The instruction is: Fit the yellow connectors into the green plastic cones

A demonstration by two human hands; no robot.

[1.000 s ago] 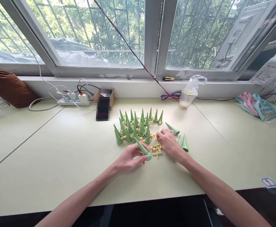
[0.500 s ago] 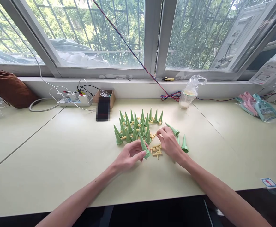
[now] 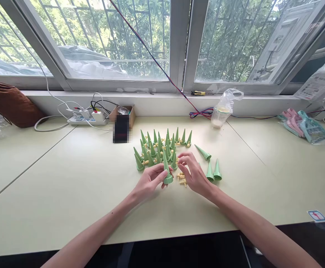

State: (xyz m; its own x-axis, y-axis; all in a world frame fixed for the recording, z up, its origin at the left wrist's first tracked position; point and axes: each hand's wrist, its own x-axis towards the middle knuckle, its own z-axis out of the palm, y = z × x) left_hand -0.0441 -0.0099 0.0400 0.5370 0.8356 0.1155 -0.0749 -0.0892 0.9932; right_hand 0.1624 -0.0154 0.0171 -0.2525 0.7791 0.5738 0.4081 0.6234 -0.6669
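A green cone-shaped spike with a ribbed collar stands point-up in my left hand, whose thumb and fingers are closed around its base. To its right, my right hand is curled with its fingertips pinched close to the spike; anything small between them is too fine to make out. Beneath my right hand lie several small yellow valve fittings, partly covered. Many similar green spikes, with yellow fittings at their bases, stand in rows just beyond my hands.
Right of my right hand, one loose green cone lies on its side and two cones stand upright. Farther back are a small cardboard box, a power strip, and a bagged cup. The table's front edge runs below my forearms.
My left hand has turned the spike more upright and shifted it slightly left. My right hand has moved left toward it, uncovering a standing cone on the right.
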